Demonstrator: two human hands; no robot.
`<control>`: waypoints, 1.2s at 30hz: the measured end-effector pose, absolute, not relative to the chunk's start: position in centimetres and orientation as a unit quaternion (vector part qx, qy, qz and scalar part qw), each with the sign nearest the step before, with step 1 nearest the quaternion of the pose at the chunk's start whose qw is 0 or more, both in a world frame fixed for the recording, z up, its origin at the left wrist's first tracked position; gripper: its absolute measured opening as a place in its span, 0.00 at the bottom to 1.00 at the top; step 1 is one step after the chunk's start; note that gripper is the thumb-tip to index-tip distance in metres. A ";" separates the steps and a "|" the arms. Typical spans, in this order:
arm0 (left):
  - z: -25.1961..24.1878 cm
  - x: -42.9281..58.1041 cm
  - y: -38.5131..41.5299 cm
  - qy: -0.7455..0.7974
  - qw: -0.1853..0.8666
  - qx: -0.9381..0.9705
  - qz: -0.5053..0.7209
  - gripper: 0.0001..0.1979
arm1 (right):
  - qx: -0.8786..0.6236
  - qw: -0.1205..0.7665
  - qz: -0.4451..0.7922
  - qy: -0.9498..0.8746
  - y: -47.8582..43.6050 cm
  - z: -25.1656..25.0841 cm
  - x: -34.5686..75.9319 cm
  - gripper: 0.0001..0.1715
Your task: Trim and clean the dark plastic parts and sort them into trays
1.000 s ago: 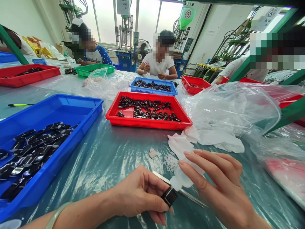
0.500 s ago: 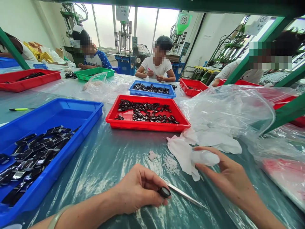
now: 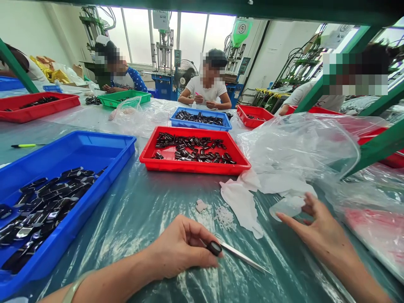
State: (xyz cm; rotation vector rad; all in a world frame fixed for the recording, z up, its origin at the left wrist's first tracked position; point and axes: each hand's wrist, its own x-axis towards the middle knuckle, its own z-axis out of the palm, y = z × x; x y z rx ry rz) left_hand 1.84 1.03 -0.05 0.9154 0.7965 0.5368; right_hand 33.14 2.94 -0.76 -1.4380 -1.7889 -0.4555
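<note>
My left hand (image 3: 181, 246) pinches a small black part (image 3: 215, 248) between thumb and fingers, low over the plastic-covered table. A pair of metal tweezers (image 3: 244, 259) lies just right of it, its near end under the part. My right hand (image 3: 320, 231) is farther right, fingers loosely curled round a small translucent squeeze bottle (image 3: 285, 207) that lies tilted at table level. A white cloth (image 3: 241, 204) lies between the hands, beside a scatter of white bits (image 3: 225, 216) and a small pale scrap (image 3: 200, 205).
A blue tray (image 3: 104, 141) of black parts sits at the left, and a red tray (image 3: 195, 167) of them is ahead. Crumpled clear bags (image 3: 299, 145) and a green frame post (image 3: 377, 150) crowd the right. Other people work at trays across the table.
My right hand took the bottle off the black part and carried it right and down to the table. My left hand turned the part and sank slightly.
</note>
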 end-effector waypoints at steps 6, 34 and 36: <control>-0.5 1.8 1.0 0.380 0.765 0.458 0.245 0.12 | -0.594 0.369 -0.222 -0.679 0.3 1.6 28.2 0.25; -0.5 1.8 1.3 0.436 0.688 0.542 0.205 0.11 | -0.451 0.167 -0.025 -0.876 5.8 -1.6 18.3 0.12; -0.6 1.8 1.3 0.436 0.687 0.545 0.202 0.11 | -0.449 0.189 -0.016 -0.873 5.8 -1.6 18.4 0.13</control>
